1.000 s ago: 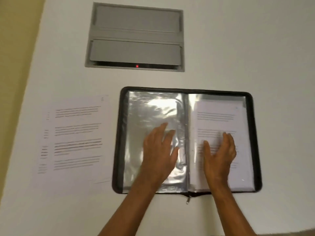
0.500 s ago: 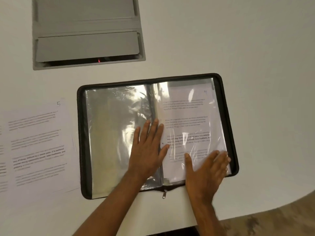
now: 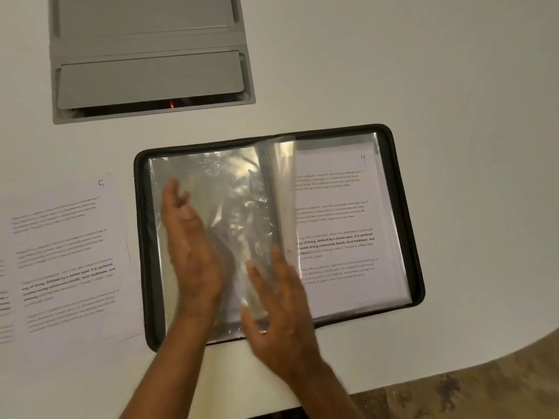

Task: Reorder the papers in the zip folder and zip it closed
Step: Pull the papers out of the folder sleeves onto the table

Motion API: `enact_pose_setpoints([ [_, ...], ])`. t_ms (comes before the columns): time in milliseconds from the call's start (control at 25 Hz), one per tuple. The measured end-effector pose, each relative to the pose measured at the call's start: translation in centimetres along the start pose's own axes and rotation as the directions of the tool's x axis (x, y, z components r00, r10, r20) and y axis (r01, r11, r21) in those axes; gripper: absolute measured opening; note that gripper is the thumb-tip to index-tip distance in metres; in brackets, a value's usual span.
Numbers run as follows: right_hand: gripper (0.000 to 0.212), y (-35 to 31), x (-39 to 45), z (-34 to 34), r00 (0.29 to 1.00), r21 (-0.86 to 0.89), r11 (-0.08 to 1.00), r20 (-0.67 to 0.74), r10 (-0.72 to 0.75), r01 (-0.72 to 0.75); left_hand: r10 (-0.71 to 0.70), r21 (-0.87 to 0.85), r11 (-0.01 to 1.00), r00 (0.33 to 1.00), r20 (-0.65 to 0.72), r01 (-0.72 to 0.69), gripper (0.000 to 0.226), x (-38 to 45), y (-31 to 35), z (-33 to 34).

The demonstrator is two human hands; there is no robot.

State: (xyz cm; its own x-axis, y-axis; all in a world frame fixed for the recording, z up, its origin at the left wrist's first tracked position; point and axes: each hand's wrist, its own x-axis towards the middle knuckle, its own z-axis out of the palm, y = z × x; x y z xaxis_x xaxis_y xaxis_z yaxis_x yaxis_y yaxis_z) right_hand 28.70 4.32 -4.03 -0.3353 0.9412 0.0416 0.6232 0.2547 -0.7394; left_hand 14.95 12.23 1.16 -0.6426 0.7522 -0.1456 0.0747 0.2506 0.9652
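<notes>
Over the zip folder (image 3: 402, 213), nearest its spine: right hand (image 3: 281, 309), fingers spread under a lifted sleeve (image 3: 272, 225); left hand (image 3: 193, 252) flat, fingers straight.

A white table (image 3: 423, 71) carries the open zip folder (image 3: 405, 237), loose papers (image 3: 66, 255) beside it.

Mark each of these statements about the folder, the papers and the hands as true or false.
1. The zip folder lies zipped shut. False: it lies open on the white table.
2. The loose sheet left of the folder is numbered 5. True.
3. The page in the folder's right half is numbered 2. False: it shows 4.
4. The right hand is lifting a clear plastic sleeve. True.
5. The left hand grips a pen. False: it is open and holds nothing.
</notes>
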Motion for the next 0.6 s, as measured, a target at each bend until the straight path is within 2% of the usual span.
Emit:
enact_pose_setpoints([
  [80,0.074,-1.4,-0.3,1.1,0.992,0.107,0.994,0.114,-0.046,0.034,0.179,0.192,0.967,0.983,-0.043,-0.168,0.052,0.9,1.3,-1.5],
  [120,0.073,-1.7,-0.6,1.3,0.990,0.152,0.988,0.135,-0.052,0.031,0.255,0.271,0.931,0.967,-0.006,-0.244,0.049,1.2,1.5,-2.0],
  [200,0.062,-1.1,-1.0,1.1,0.999,0.188,0.982,0.050,-0.011,0.001,0.325,0.358,0.864,0.935,0.138,-0.353,0.037,1.5,1.4,-1.6],
  [280,0.053,0.8,-1.1,-0.1,0.980,0.157,0.978,-0.120,0.159,-0.139,0.293,0.403,0.814,0.895,0.337,-0.418,0.032,1.0,0.5,0.0],
  [320,0.054,2.2,-1.2,-0.9,0.943,0.132,0.960,-0.193,0.269,-0.247,0.264,0.432,0.777,0.860,0.436,-0.458,0.033,0.5,-0.2,1.1],
  [440,0.081,6.6,-1.9,-3.7,0.794,-0.079,0.811,-0.279,0.541,-0.580,0.183,0.521,0.561,0.710,0.680,-0.643,0.044,-1.7,-3.7,4.6],
  [520,0.106,8.8,-2.8,-5.0,0.708,-0.197,0.683,-0.271,0.652,-0.704,0.099,0.563,0.418,0.651,0.753,-0.713,0.056,-2.3,-6.3,5.6],
  [600,0.119,9.8,-3.6,-5.6,0.654,-0.238,0.609,-0.257,0.712,-0.756,0.034,0.621,0.359,0.675,0.737,-0.697,0.065,-2.0,-8.7,5.2],
])
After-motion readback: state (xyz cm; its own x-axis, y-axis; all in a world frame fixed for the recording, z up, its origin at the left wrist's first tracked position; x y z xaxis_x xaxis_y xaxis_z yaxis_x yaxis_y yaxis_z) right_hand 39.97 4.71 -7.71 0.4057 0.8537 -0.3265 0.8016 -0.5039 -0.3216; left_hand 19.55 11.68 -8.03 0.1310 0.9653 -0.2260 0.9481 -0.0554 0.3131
